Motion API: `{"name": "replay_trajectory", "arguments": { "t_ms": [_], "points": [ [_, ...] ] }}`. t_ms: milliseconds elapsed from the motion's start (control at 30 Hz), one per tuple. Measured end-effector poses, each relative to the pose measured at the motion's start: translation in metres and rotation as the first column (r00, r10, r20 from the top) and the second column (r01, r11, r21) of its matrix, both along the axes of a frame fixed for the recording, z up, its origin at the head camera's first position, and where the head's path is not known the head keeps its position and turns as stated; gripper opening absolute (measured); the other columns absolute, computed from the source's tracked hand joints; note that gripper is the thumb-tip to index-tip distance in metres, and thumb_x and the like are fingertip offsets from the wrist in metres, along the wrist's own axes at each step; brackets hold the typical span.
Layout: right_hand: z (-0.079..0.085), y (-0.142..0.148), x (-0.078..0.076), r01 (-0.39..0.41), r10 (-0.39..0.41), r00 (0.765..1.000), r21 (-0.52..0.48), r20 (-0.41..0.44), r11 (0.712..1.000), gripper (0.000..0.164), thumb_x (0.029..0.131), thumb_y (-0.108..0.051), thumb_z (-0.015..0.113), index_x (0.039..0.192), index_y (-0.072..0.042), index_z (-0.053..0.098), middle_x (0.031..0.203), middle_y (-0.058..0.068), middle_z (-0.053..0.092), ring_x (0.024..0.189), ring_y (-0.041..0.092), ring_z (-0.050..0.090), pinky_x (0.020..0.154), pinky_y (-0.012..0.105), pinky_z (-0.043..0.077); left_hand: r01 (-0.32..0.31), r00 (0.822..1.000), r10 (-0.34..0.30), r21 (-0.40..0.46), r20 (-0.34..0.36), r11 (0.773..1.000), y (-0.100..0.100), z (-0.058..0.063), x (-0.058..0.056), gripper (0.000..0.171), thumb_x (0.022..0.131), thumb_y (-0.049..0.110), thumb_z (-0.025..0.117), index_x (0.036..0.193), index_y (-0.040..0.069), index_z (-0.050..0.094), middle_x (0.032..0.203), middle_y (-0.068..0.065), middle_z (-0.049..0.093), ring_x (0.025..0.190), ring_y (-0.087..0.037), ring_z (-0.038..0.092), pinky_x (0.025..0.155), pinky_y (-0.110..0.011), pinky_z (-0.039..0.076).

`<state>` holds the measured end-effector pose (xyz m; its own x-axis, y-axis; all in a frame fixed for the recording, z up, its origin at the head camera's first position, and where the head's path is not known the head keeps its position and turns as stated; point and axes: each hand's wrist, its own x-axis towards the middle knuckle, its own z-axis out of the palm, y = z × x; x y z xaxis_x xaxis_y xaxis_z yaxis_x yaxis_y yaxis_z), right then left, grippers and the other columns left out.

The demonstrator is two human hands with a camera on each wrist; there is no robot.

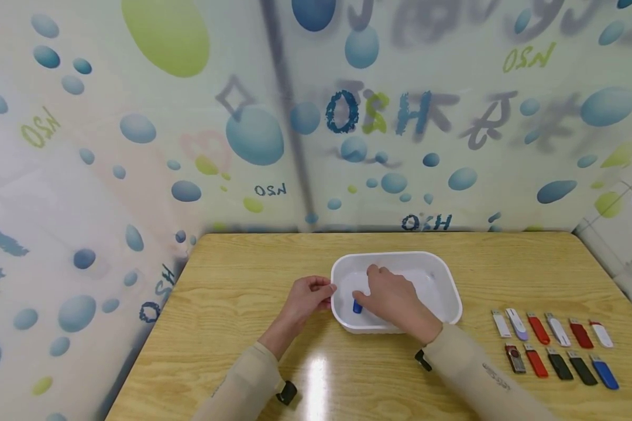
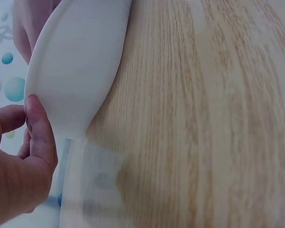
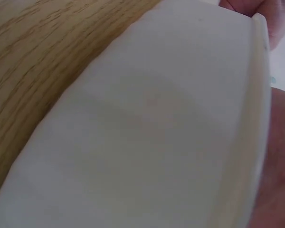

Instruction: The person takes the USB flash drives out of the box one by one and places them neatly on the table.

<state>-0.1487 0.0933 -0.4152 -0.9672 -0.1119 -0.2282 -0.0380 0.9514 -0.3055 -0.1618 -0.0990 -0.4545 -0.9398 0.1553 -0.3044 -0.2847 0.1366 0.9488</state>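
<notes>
A white plastic basin (image 1: 447, 292) stands on the wooden table. My left hand (image 1: 308, 297) pinches its left rim; the left wrist view shows the thumb and fingers on either side of the rim (image 2: 27, 76). Inside the basin, my right hand (image 1: 395, 297) reaches down with its thumb and index finger spread apart. A small blue stick (image 1: 357, 306) lies on the basin floor right at the thumb tip, its upper end overlapped by the thumb. In the right wrist view, the basin wall (image 3: 133, 118) hides most of my right hand (image 3: 278, 156).
Right of the basin, USB sticks lie in two rows, among them a blue one (image 1: 604, 372), a red one (image 1: 538, 328) and a dark green one (image 1: 559, 365). A patterned curtain (image 1: 316, 146) hangs behind the wooden table (image 1: 232, 304).
</notes>
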Motion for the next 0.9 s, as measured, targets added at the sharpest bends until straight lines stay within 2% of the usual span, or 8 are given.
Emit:
{"name": "replay_trajectory", "arguments": {
  "t_ms": [167,300,433,700,900],
  "points": [
    [-0.006,-0.006,-0.002,0.001,-0.001,1.000,0.002,0.014,1.000,0.057,0.086,-0.050,0.063,0.109,0.001,0.059,0.081,0.008,0.057,0.065,0.021,0.053,0.058,0.034,0.047,0.002,1.000,-0.002,-0.009,0.003,1.000,0.000,0.000,0.000,0.031,0.089,0.016,0.068,0.109,-0.007,0.061,0.098,-0.022,0.065,0.072,-0.019,0.064,0.071,-0.035,0.058],
    [-0.010,-0.009,-0.004,-0.005,0.005,1.000,0.004,0.023,1.000,0.043,0.087,-0.049,0.063,0.088,-0.006,0.060,0.069,0.005,0.053,0.061,0.020,0.052,0.056,0.031,0.043,-0.001,1.000,0.001,-0.004,0.003,1.000,0.000,0.001,0.001,0.031,0.089,0.016,0.068,0.109,-0.007,0.061,0.097,-0.022,0.065,0.072,-0.019,0.064,0.071,-0.035,0.058],
    [-0.014,-0.011,-0.007,-0.027,0.027,0.999,0.019,0.023,0.999,0.040,0.088,-0.048,0.061,0.073,-0.012,0.058,0.063,0.003,0.051,0.059,0.019,0.051,0.055,0.029,0.040,0.000,1.000,0.000,0.009,-0.006,1.000,0.000,0.001,0.001,0.031,0.089,0.014,0.068,0.109,-0.008,0.061,0.096,-0.022,0.065,0.070,-0.017,0.063,0.070,-0.034,0.058],
    [-0.019,-0.015,-0.009,-0.068,0.068,0.998,0.034,0.004,0.997,0.043,0.089,-0.047,0.061,0.062,-0.014,0.056,0.054,-0.001,0.042,0.052,0.017,0.048,0.050,0.028,0.034,0.002,1.000,-0.001,0.018,-0.014,1.000,0.000,0.001,0.001,0.031,0.089,0.014,0.068,0.109,-0.009,0.060,0.092,-0.018,0.065,0.066,-0.013,0.062,0.068,-0.031,0.058],
    [-0.021,-0.018,-0.009,-0.097,0.097,0.995,0.050,-0.007,0.994,0.039,0.088,-0.043,0.064,0.063,-0.014,0.056,0.055,-0.001,0.046,0.054,0.017,0.049,0.052,0.030,0.038,0.004,1.000,-0.004,0.011,-0.012,1.000,0.000,0.001,0.001,0.030,0.090,0.014,0.067,0.108,-0.008,0.061,0.094,-0.021,0.064,0.067,-0.013,0.061,0.068,-0.032,0.057]
  ]
}}
